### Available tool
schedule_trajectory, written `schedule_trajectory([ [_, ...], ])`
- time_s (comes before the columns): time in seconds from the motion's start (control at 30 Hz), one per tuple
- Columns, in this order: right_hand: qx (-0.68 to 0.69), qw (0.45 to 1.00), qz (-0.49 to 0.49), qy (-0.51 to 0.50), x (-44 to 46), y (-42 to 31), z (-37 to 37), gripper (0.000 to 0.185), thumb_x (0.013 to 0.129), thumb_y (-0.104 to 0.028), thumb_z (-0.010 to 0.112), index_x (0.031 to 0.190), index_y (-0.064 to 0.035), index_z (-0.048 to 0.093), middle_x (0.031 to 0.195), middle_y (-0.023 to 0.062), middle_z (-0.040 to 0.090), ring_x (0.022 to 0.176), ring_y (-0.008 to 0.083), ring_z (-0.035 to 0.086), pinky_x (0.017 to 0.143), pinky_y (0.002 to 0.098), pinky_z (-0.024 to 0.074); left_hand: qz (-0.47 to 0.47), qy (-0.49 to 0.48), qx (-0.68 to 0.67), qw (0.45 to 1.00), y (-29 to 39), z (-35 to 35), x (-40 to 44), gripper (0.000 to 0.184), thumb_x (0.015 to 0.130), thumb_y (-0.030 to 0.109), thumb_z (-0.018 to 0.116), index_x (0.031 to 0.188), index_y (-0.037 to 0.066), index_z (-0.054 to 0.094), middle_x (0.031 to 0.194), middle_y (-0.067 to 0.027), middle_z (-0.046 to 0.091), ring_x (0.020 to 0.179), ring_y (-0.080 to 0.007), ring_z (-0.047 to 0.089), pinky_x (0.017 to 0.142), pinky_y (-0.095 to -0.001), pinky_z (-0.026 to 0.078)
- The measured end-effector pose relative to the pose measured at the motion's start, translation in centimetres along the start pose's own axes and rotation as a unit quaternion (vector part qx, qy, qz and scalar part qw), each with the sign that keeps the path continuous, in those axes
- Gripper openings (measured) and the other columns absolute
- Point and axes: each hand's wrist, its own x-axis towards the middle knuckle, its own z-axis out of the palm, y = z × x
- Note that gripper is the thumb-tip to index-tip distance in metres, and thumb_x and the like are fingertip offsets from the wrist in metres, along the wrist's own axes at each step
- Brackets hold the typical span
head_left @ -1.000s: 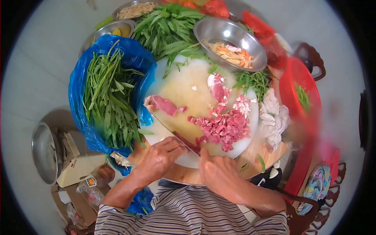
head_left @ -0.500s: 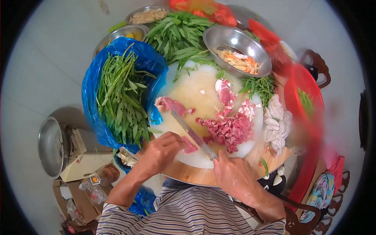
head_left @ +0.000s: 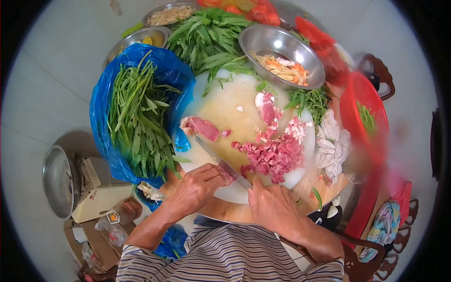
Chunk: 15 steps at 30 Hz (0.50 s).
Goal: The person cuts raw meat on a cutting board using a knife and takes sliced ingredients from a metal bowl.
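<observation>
My right hand (head_left: pixel 274 207) is closed round the handle of a kitchen knife (head_left: pixel 221 162), whose blade points up and to the left over the white cutting board (head_left: pixel 221 105). Against the blade, my left hand (head_left: pixel 201 187) pinches a small piece of raw meat (head_left: pixel 227 175), partly hidden by the fingers. To the right of the blade lies a heap of cut raw meat (head_left: pixel 275 155). One larger chunk of meat (head_left: pixel 202 128) rests beyond the knife tip. Another chunk with white fat (head_left: pixel 268 109) lies above the heap, and pale fat bits (head_left: pixel 297 130) sit beside it.
A blue plastic bag (head_left: pixel 101 105) full of leafy greens (head_left: pixel 141 117) stands at the left. More greens (head_left: pixel 211 40) and a steel bowl (head_left: pixel 312 56) of shredded vegetables lie behind the board. A crumpled cloth (head_left: pixel 332 145) and a red basket (head_left: pixel 352 101) are at the right.
The knife and my right hand have shifted slightly left and down. My left hand has moved a little right, bringing the meat piece up against the blade. The whole view has shifted slightly.
</observation>
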Motion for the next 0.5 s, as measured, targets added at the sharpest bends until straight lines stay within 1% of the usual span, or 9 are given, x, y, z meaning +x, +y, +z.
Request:
schedule_trajectory([
  [0.1,0.075,0.997,-0.017,0.013,1.6,2.9,-0.4,0.019,0.104,-0.013,0.060,0.098,0.0053,0.060,0.067,0.0290,0.067,0.067,0.0503,0.072,0.064,0.0596,0.0573,-0.057,0.023,-0.062,0.996,-0.1,-0.7,-0.1,0.023,0.084,0.001,0.078,0.107,0.004,0.077,0.104,-0.0111,0.075,0.098,-0.0326,0.073,0.089,-0.0417,0.061],
  [0.13,0.060,0.998,0.015,0.019,1.6,3.1,-1.6,0.022,0.105,-0.016,0.062,0.097,0.0044,0.062,0.073,0.0269,0.070,0.072,0.0497,0.072,0.070,0.0606,0.0562,-0.059,0.024,-0.059,0.996,-0.2,-1.1,0.2,0.023,0.084,0.001,0.078,0.107,0.004,0.077,0.104,-0.0111,0.075,0.098,-0.0326,0.073,0.089,-0.0417,0.061],
  [0.23,0.041,0.993,0.058,0.095,0.7,5.1,-3.1,0.023,0.104,-0.016,0.065,0.094,0.0045,0.063,0.077,0.0264,0.073,0.074,0.0487,0.073,0.069,0.0596,0.0555,-0.087,0.087,0.032,0.992,0.4,-2.1,0.9,0.024,0.086,0.006,0.082,0.109,0.004,0.075,0.103,-0.0122,0.075,0.096,-0.0359,0.072,0.088,-0.0448,0.060],
  [0.27,0.076,0.988,0.064,0.116,0.2,5.0,-3.8,0.026,0.105,-0.018,0.067,0.096,0.0059,0.064,0.079,0.0252,0.073,0.073,0.0467,0.073,0.068,0.0541,0.0561,-0.125,0.050,0.042,0.990,0.8,-2.3,1.1,0.029,0.085,0.009,0.084,0.111,0.004,0.074,0.103,-0.0126,0.074,0.096,-0.0367,0.072,0.087,-0.0458,0.059],
  [0.3,0.075,0.988,0.061,0.119,-0.2,4.6,-4.5,0.026,0.105,-0.018,0.067,0.096,0.0059,0.064,0.079,0.0252,0.073,0.073,0.0467,0.073,0.068,0.0541,0.0561,-0.162,0.013,0.053,0.985,1.0,-2.4,1.3,0.033,0.084,0.011,0.086,0.113,0.005,0.072,0.102,-0.0129,0.074,0.095,-0.0375,0.072,0.086,-0.0468,0.059],
  [0.37,0.232,0.951,0.092,0.181,-1.3,4.1,-5.1,0.026,0.107,-0.019,0.066,0.100,0.0058,0.065,0.074,0.0244,0.071,0.070,0.0446,0.073,0.067,0.0482,0.0560,-0.171,-0.003,0.060,0.983,1.1,-2.1,1.6,0.036,0.083,0.013,0.087,0.115,0.005,0.072,0.101,-0.0134,0.073,0.095,-0.0373,0.072,0.084,-0.0466,0.058],
  [0.4,0.233,0.945,0.060,0.221,-1.7,4.3,-4.5,0.027,0.108,-0.020,0.065,0.102,0.0060,0.065,0.072,0.0239,0.068,0.068,0.0431,0.072,0.065,0.0452,0.0542,-0.182,-0.018,0.066,0.981,1.1,-2.0,1.7,0.039,0.082,0.014,0.088,0.116,0.005,0.071,0.099,-0.0140,0.072,0.095,-0.0371,0.072,0.083,-0.0464,0.058],
  [0.43,0.234,0.944,0.060,0.225,-2.5,4.4,-4.5,0.027,0.108,-0.020,0.065,0.102,0.0060,0.065,0.072,0.0239,0.068,0.068,0.0431,0.072,0.065,0.0452,0.0542,-0.179,-0.019,0.068,0.981,1.3,-2.0,1.8,0.039,0.082,0.014,0.088,0.116,0.005,0.071,0.099,-0.0140,0.072,0.095,-0.0371,0.072,0.083,-0.0464,0.058],
  [0.5,0.198,0.967,0.129,0.096,-4.3,4.9,-4.7,0.027,0.107,-0.020,0.066,0.102,0.0062,0.064,0.075,0.0277,0.069,0.071,0.0463,0.072,0.066,0.0487,0.0544,-0.198,-0.023,0.037,0.979,1.6,-1.9,2.0,0.039,0.081,0.010,0.087,0.116,0.004,0.070,0.096,-0.0134,0.070,0.091,-0.0356,0.072,0.079,-0.0439,0.058],
])
